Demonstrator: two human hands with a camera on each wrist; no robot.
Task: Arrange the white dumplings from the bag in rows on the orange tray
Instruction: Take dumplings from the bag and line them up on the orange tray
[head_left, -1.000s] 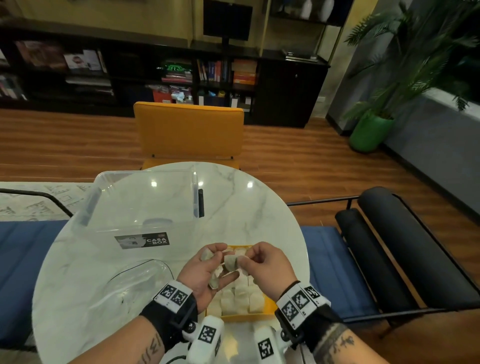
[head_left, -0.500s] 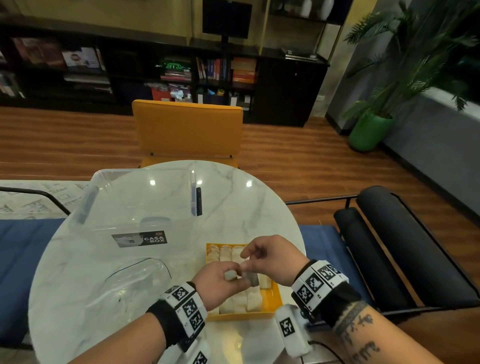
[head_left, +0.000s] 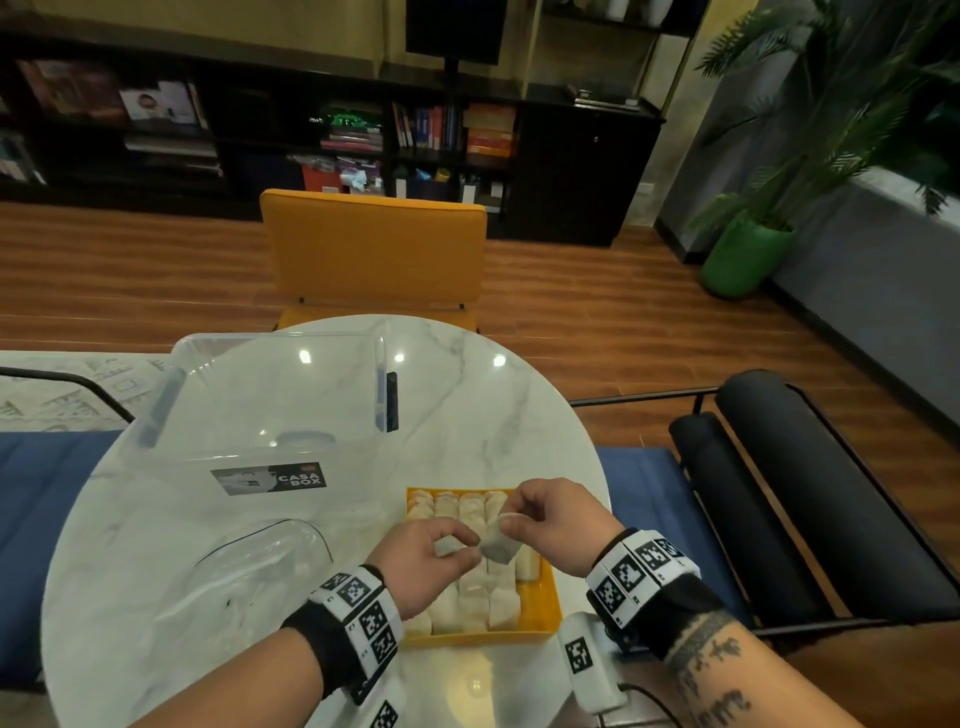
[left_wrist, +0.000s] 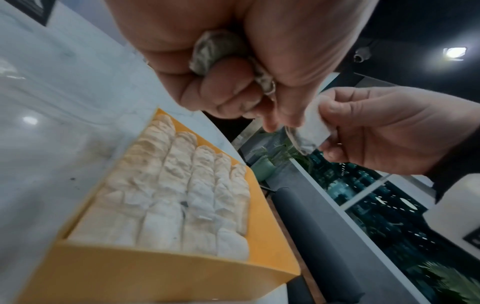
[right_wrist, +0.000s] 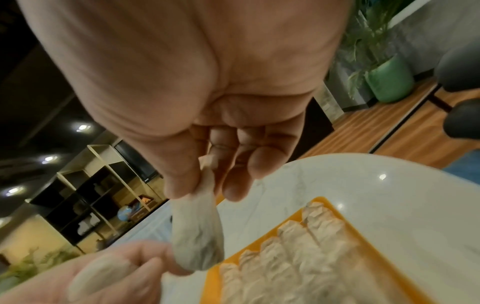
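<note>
Over the near right part of the round marble table (head_left: 249, 571), we hold two white dumplings above the orange tray (head_left: 548, 605), which sits at the table's near right edge. Our right hand (head_left: 558, 522) pinches one dumpling (head_left: 497, 543) by its folded top between thumb and forefinger, the other fingers loosely curled, so that its plump body hangs free, seemingly to keep its shape as it goes down. Our left hand (head_left: 423, 564) is curled tight round a second dumpling (left_wrist: 215, 51), thumb pressed against it; we judge it a reserve kept close for the next placing.

The tray is nearly full. We count four packed rows (left_wrist: 182, 185) running from its near wall to its far wall, with a shorter fifth line along the right wall; a strip of bare orange floor shows at the near right corner, the likely spot for the hanging piece. How many dumplings lie in each row we cannot tell, since they press together and our hands cover some.

One clear plastic bag (head_left: 249, 577) lies slack to the tray's left; whether any dumplings remain in it cannot be made out. One clear storage box (head_left: 270, 405) stands beyond it.
</note>
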